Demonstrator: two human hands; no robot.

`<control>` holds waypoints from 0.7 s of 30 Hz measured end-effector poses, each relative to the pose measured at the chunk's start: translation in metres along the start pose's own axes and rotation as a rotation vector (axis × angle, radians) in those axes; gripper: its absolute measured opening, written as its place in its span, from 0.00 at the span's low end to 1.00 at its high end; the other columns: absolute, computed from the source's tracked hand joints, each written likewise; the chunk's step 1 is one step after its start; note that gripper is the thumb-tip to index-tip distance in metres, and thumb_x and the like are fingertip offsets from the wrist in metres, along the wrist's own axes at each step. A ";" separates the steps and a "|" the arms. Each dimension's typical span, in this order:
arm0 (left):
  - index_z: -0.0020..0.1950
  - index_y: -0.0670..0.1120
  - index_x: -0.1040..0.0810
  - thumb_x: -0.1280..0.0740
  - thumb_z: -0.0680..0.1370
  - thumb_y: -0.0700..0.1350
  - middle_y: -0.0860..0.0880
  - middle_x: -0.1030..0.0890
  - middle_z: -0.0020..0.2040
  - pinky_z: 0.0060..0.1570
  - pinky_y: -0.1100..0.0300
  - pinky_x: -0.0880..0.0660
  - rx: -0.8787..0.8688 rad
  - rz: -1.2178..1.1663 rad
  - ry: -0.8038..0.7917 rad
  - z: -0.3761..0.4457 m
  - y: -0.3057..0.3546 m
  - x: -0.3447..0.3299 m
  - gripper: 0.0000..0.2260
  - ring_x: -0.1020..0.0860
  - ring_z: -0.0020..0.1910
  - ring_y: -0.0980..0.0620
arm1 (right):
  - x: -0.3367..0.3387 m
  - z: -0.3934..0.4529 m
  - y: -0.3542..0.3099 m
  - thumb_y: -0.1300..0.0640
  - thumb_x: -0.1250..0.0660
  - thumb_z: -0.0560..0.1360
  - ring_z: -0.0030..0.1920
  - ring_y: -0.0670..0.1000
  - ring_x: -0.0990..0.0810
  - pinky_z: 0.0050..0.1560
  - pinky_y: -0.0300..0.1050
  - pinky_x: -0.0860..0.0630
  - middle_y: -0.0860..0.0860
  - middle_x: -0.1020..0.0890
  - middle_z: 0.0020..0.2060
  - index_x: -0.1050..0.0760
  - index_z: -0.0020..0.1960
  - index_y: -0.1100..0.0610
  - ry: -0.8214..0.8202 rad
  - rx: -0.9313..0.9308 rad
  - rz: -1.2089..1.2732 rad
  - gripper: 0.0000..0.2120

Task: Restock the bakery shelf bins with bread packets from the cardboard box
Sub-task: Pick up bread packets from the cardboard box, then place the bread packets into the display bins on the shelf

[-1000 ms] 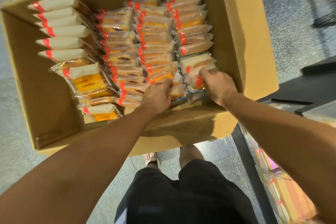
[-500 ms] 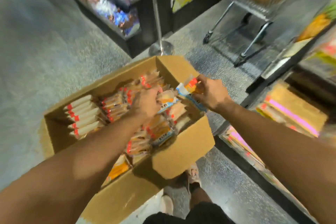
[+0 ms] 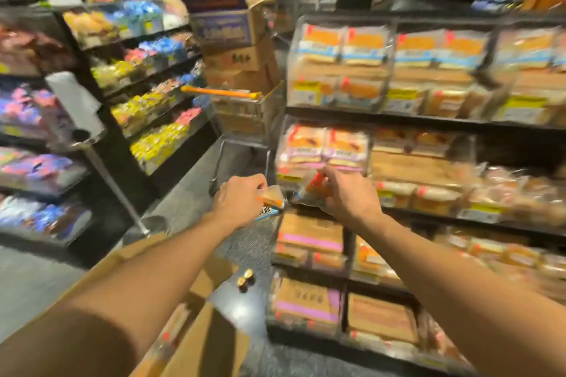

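While both arms reach toward the centre of the frame, each hand carries bread packets lifted clear of the box. The left hand (image 3: 240,203) has its fingers curled over a small stack of bread packets (image 3: 271,200), orange and white wrappers poking out to the right of the knuckles. Just beside it, the right hand (image 3: 349,196) pinches a second packet (image 3: 309,190) by its upper edge, so the packet hangs tilted with its red tab uppermost, probably to present it edge-first to a bin.

Both loads sit right in front of the middle shelf bin (image 3: 324,148) at centre right, whose clear front already shows two packets side by side; I judge this bin to be the target, since the hands are level with its lower lip. Whether either packet touches the bin is blurred beyond telling.

At lower left, the cardboard box (image 3: 196,330) stands open below the forearms, close enough for short trips. Further out, the bakery shelf (image 3: 428,119) fills the right half of the frame, and a shopping cart (image 3: 245,113) loaded with cartons stands at upper centre.
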State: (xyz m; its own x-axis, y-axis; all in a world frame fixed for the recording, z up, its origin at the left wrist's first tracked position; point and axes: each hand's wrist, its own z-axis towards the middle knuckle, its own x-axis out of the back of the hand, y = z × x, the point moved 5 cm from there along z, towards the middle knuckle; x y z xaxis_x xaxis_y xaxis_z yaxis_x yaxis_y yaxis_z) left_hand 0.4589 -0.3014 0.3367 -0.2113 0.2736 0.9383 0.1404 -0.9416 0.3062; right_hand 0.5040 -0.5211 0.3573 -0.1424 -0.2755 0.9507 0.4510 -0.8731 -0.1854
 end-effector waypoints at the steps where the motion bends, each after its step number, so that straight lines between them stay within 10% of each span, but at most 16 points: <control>1: 0.52 0.58 0.25 0.33 0.71 0.43 0.45 0.18 0.46 0.41 0.55 0.28 -0.026 -0.008 0.010 0.013 0.031 0.000 0.12 0.20 0.48 0.38 | 0.018 0.000 0.027 0.59 0.34 0.71 0.53 0.63 0.19 0.43 0.51 0.24 0.56 0.17 0.53 0.32 0.68 0.46 0.017 -0.012 -0.013 0.26; 9: 0.54 0.55 0.23 0.32 0.75 0.43 0.45 0.17 0.50 0.46 0.52 0.23 -0.241 0.033 0.179 0.088 0.246 0.021 0.10 0.20 0.51 0.41 | 0.142 0.004 0.196 0.60 0.35 0.72 0.51 0.62 0.19 0.42 0.51 0.26 0.54 0.17 0.51 0.31 0.61 0.50 0.233 -0.070 -0.138 0.18; 21: 0.56 0.49 0.22 0.34 0.75 0.39 0.44 0.20 0.53 0.52 0.50 0.27 -0.464 -0.071 0.447 0.228 0.381 0.086 0.11 0.24 0.55 0.40 | 0.229 0.116 0.303 0.66 0.32 0.68 0.50 0.63 0.23 0.48 0.55 0.29 0.56 0.17 0.47 0.27 0.55 0.55 0.648 0.002 -0.377 0.17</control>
State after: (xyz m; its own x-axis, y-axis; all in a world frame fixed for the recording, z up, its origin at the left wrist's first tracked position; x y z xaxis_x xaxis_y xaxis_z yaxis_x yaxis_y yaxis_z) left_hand 0.7151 -0.5917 0.5704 -0.6013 0.3243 0.7303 -0.3003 -0.9386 0.1696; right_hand 0.7097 -0.8021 0.5480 -0.7775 -0.1406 0.6130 0.2711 -0.9544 0.1249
